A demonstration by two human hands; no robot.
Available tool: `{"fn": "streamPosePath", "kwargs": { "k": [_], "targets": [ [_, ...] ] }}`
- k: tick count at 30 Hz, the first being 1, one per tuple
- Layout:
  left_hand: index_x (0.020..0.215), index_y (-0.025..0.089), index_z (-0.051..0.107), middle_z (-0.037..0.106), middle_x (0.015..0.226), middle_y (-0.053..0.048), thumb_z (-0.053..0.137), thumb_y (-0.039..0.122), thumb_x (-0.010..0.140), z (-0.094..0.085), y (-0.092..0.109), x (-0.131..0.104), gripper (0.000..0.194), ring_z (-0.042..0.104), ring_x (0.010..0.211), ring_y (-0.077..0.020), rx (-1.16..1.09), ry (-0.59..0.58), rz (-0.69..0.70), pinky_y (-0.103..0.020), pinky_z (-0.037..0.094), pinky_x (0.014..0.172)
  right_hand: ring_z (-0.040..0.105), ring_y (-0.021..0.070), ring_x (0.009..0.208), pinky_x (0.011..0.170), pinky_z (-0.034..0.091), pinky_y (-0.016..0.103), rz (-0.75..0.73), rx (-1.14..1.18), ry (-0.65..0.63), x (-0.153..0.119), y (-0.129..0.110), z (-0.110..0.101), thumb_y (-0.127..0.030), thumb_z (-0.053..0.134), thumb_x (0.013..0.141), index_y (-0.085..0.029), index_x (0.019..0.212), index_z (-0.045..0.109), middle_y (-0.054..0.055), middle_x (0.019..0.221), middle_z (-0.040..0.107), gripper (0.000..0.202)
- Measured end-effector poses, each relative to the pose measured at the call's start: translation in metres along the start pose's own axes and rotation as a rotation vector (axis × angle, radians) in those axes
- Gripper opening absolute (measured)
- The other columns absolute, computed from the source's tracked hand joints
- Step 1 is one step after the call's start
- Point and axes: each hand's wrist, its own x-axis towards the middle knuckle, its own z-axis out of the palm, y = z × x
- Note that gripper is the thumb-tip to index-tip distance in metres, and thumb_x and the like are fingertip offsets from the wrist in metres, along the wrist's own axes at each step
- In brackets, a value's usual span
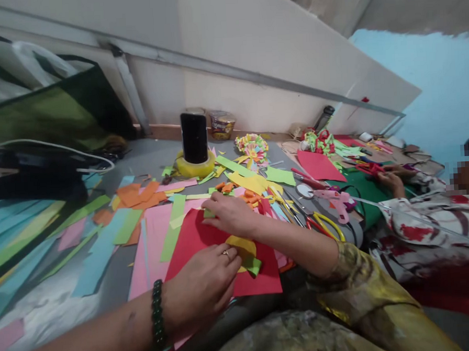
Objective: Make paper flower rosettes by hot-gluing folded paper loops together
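Observation:
A red sheet of paper (263, 280) lies at an angle in front of me, over pink paper. On it rests a yellow rounded paper piece (243, 244) with a small green paper bit (254, 267) at its lower edge. My left hand (203, 279), with a ring and a dark beaded bracelet, has its curled fingertips at the yellow piece; its thumb is hidden. Reaching across above it, my right hand (232, 216) has bent fingers closed on a small green paper piece (208, 213) near the red sheet's upper left edge.
Colored paper strips (104, 245) cover the left side. A phone (194, 138) stands in a yellow tape roll (197, 167). To the right lie yellow-handled scissors (329, 225) and a pink glue gun (338, 204). Another person's hands (392, 180) work at the far right.

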Motion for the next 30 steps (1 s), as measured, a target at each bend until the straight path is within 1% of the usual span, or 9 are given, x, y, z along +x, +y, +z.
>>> {"fn": "streamPosePath", "kwargs": {
  "k": [2,4,8,10,12,15,17,23,30],
  "targets": [
    [0.104,0.016,0.065,0.072,0.104,-0.010,0.046,0.011,0.090,0.000,-0.001,0.000,0.024,0.065,0.093,-0.0228,-0.011,0.005,0.012,-0.036,0.055,0.087,0.068,0.0223,0.096,0.071,0.050,0.030,-0.014,-0.021,-0.016,0.003,0.004,0.001,-0.030,0.053,0.102,-0.021,0.114,0.067,0.010,0.116,0.067,0.021],
    [0.104,0.015,0.065,0.072,0.103,-0.010,0.046,0.011,0.090,-0.001,0.000,0.000,0.024,0.065,0.092,-0.0229,-0.025,0.005,0.020,-0.036,0.055,0.086,0.068,0.0214,0.097,0.077,0.052,0.031,-0.021,0.002,0.023,0.001,0.011,-0.001,-0.023,0.049,0.103,-0.019,0.109,0.070,0.011,0.113,0.069,0.022],
    [0.092,0.016,0.065,0.071,0.094,-0.009,0.047,0.013,0.092,-0.007,0.004,0.002,0.019,0.062,0.085,-0.0220,-0.044,0.006,-0.015,-0.036,0.052,0.084,0.069,0.0181,0.095,0.088,0.055,0.032,-0.108,0.261,0.304,-0.025,0.033,-0.010,-0.018,0.054,0.098,-0.020,0.099,0.072,0.007,0.104,0.071,0.018],
    [0.084,0.018,0.063,0.070,0.087,-0.006,0.046,0.014,0.095,-0.009,0.003,0.004,0.020,0.062,0.080,-0.0206,-0.074,0.004,-0.043,-0.035,0.051,0.082,0.069,0.0171,0.093,0.083,0.057,0.031,-0.177,0.405,0.451,-0.046,0.041,-0.017,-0.021,0.058,0.095,-0.022,0.096,0.072,0.006,0.102,0.071,0.014],
    [0.082,0.019,0.060,0.069,0.083,-0.005,0.046,0.014,0.095,-0.010,0.001,0.005,0.020,0.061,0.076,-0.0194,-0.132,0.006,-0.108,-0.033,0.050,0.077,0.069,0.0185,0.098,0.082,0.059,0.031,-0.204,0.469,0.521,-0.068,0.044,-0.023,-0.021,0.060,0.093,-0.023,0.095,0.073,0.008,0.104,0.071,0.013],
    [0.087,0.019,0.056,0.069,0.083,-0.002,0.048,0.015,0.095,-0.011,-0.004,0.007,0.012,0.062,0.073,-0.0175,-0.254,0.037,-0.261,-0.028,0.048,0.068,0.070,0.0193,0.100,0.085,0.059,0.033,-0.197,0.509,0.522,-0.098,0.041,-0.025,-0.018,0.062,0.090,-0.024,0.092,0.072,0.008,0.102,0.073,0.012],
    [0.089,0.019,0.055,0.068,0.083,-0.002,0.048,0.016,0.096,-0.011,-0.006,0.007,0.011,0.062,0.072,-0.0171,-0.284,0.038,-0.297,-0.027,0.046,0.065,0.071,0.0188,0.098,0.087,0.059,0.033,-0.174,0.545,0.506,-0.110,0.038,-0.020,-0.017,0.064,0.089,-0.024,0.091,0.072,0.007,0.101,0.073,0.011],
    [0.081,0.018,0.060,0.071,0.088,-0.005,0.048,0.007,0.094,-0.008,-0.006,0.007,0.022,0.062,0.080,-0.0198,-0.117,-0.019,-0.077,-0.031,0.047,0.075,0.073,0.0190,0.095,0.084,0.060,0.032,-0.103,0.686,0.465,-0.124,0.045,0.014,-0.018,0.067,0.088,-0.022,0.089,0.072,0.008,0.099,0.076,0.006],
    [0.087,0.017,0.065,0.073,0.094,-0.006,0.047,0.006,0.094,-0.007,-0.005,0.006,0.023,0.063,0.083,-0.0193,-0.085,-0.024,-0.062,-0.030,0.049,0.078,0.074,0.0188,0.092,0.080,0.061,0.031,-0.031,0.789,0.373,-0.130,0.050,0.034,-0.024,0.070,0.089,-0.021,0.088,0.072,0.010,0.100,0.077,0.004]
  ]
}}
